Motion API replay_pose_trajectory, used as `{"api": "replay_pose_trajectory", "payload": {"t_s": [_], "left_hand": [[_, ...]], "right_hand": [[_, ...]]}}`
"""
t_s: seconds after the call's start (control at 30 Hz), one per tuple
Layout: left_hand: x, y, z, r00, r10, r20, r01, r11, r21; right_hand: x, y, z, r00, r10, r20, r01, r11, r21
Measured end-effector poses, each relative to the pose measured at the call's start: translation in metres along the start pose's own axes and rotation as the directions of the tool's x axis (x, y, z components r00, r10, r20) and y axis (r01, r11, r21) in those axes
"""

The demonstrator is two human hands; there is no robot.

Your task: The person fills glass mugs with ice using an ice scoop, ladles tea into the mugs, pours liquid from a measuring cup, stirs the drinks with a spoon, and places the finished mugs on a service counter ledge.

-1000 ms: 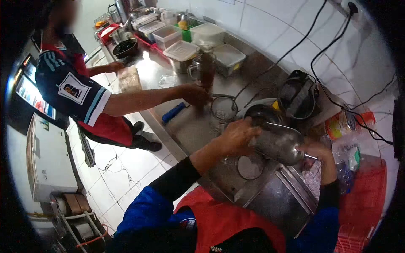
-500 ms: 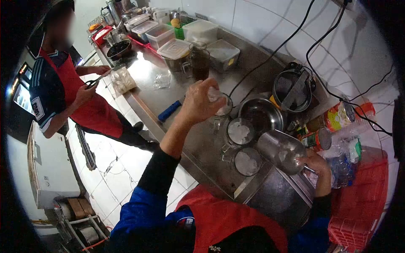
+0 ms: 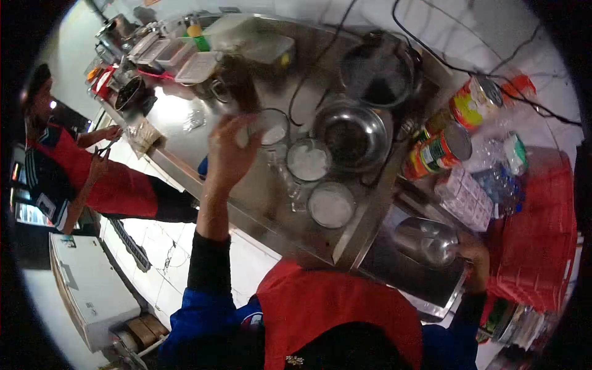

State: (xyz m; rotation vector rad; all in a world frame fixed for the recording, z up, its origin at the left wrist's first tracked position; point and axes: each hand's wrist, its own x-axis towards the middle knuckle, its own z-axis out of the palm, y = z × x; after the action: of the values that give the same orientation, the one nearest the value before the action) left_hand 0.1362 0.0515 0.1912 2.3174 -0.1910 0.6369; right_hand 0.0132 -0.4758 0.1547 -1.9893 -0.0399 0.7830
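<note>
My left hand (image 3: 231,148) is raised beside the farthest of three glass mugs (image 3: 273,126); motion blur hides whether anything is between its curled fingers. The middle mug (image 3: 309,160) and the nearest mug (image 3: 331,205) stand in a row with it, holding whitish ice. My right hand (image 3: 473,256) is closed round the handle of a metal ice scoop (image 3: 425,240). That scoop is over the dark, metal-edged surface (image 3: 385,259) at the counter's near right; whether it touches is unclear.
A steel bowl (image 3: 353,137) and a dark pot (image 3: 377,71) stand behind the mugs. Cans (image 3: 438,151), bottles and a red crate (image 3: 533,234) line the right. Farther left are a dark jug (image 3: 237,83) and plastic tubs (image 3: 197,66). A co-worker (image 3: 92,179) holds scissors.
My right hand has brought the scoop down and away from the mugs. The left hand has drawn back left from the farthest mug. The camera view has shifted.
</note>
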Motion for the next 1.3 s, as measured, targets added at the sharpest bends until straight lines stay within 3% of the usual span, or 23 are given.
{"api": "replay_pose_trajectory", "payload": {"t_s": [0.07,0.1,0.13,0.17,0.23,0.3,0.33,0.37,0.4,0.5,0.57,0.6,0.63,0.73,0.9,0.97,1.0,1.03,1.07,1.1,1.2,1.23,1.3], "left_hand": [[-0.021,-0.001,0.001,0.988,-0.152,0.029,0.149,0.984,0.099],[-0.035,-0.001,0.002,0.976,-0.209,0.067,0.205,0.977,0.065],[-0.053,-0.011,0.01,0.979,-0.202,0.035,0.201,0.979,0.033],[-0.069,-0.008,0.012,0.966,-0.255,0.043,0.248,0.96,0.129],[-0.102,-0.012,0.024,0.933,-0.359,0.027,0.345,0.913,0.22],[-0.134,-0.023,0.033,0.951,-0.3,0.071,0.261,0.906,0.333],[-0.145,-0.019,0.037,0.944,-0.314,0.1,0.263,0.901,0.345],[-0.155,-0.017,0.042,0.942,-0.312,0.122,0.24,0.882,0.407],[-0.164,-0.017,0.047,0.94,-0.312,0.141,0.215,0.858,0.467],[-0.191,-0.033,0.066,0.964,-0.243,0.105,0.167,0.865,0.473],[-0.211,-0.048,0.077,0.972,-0.213,0.097,0.148,0.881,0.45],[-0.222,-0.059,0.081,0.98,-0.181,0.087,0.129,0.898,0.42],[-0.235,-0.072,0.087,0.96,-0.205,0.192,0.039,0.775,0.63],[-0.272,-0.139,0.078,0.934,-0.245,0.26,0.024,0.769,0.639],[-0.286,-0.162,0.067,0.959,-0.032,0.283,-0.165,0.749,0.642],[-0.314,-0.207,0.053,0.856,-0.043,0.516,-0.443,0.454,0.773],[-0.315,-0.205,0.053,0.856,-0.049,0.514,-0.44,0.451,0.776],[-0.315,-0.205,0.051,0.798,-0.24,0.553,-0.434,0.406,0.804],[-0.311,-0.203,0.05,0.711,-0.423,0.561,-0.438,0.358,0.825],[-0.27,-0.113,0.077,0.868,-0.179,0.463,-0.285,0.584,0.76],[-0.276,-0.121,0.074,0.843,-0.289,0.454,-0.263,0.516,0.815],[-0.279,-0.13,0.073,0.867,-0.192,0.459,-0.289,0.557,0.779],[-0.283,-0.148,0.071,0.861,-0.21,0.463,-0.315,0.495,0.81]], "right_hand": [[-0.014,0.019,0.006,0.875,0.482,0.039,-0.467,0.863,-0.191],[-0.028,0.059,0.016,0.857,0.514,0.034,-0.504,0.85,-0.152],[-0.033,0.116,0.031,0.881,0.456,-0.127,-0.443,0.889,0.119],[-0.036,0.164,0.047,0.853,0.423,-0.304,-0.31,0.881,0.356],[-0.015,0.207,0.065,0.881,0.41,-0.235,-0.36,0.904,0.229],[0.002,0.293,0.101,0.823,0.544,-0.164,-0.34,0.702,0.625],[0.011,0.31,0.113,0.817,0.555,-0.159,-0.343,0.687,0.641],[0.024,0.32,0.125,0.926,0.166,-0.338,-0.007,0.905,0.426],[0.031,0.327,0.131,0.875,-0.27,-0.402,0.352,0.925,0.145],[0.053,0.326,0.153,0.89,-0.231,-0.392,0.324,0.927,0.189],[0.141,0.307,0.116,0.905,-0.21,-0.37,0.302,0.929,0.211],[0.095,0.313,0.172,0.912,-0.199,-0.357,0.291,0.93,0.224],[0.107,0.312,0.162,0.92,-0.185,-0.346,0.277,0.931,0.24],[0.119,0.324,0.16,0.939,-0.151,-0.31,0.238,0.934,0.266],[0.12,0.341,0.155,0.958,-0.088,-0.271,0.174,0.935,0.31],[0.117,0.352,0.144,0.965,-0.069,-0.253,0.149,0.939,0.309],[0.099,0.371,0.126,0.969,-0.062,-0.24,0.137,0.941,0.31],[0.089,0.386,0.121,0.972,-0.055,-0.227,0.126,0.941,0.314],[0.127,0.356,0.149,0.975,-0.047,-0.215,0.115,0.941,0.319],[0.179,0.305,0.173,0.978,-0.042,-0.206,0.108,0.941,0.32],[0.207,0.286,0.161,0.982,-0.013,-0.191,0.075,0.944,0.321],[0.204,0.284,0.156,0.982,-0.005,-0.191,0.065,0.949,0.31],[0.189,0.295,0.15,0.985,0.004,-0.173,0.049,0.954,0.297]]}}
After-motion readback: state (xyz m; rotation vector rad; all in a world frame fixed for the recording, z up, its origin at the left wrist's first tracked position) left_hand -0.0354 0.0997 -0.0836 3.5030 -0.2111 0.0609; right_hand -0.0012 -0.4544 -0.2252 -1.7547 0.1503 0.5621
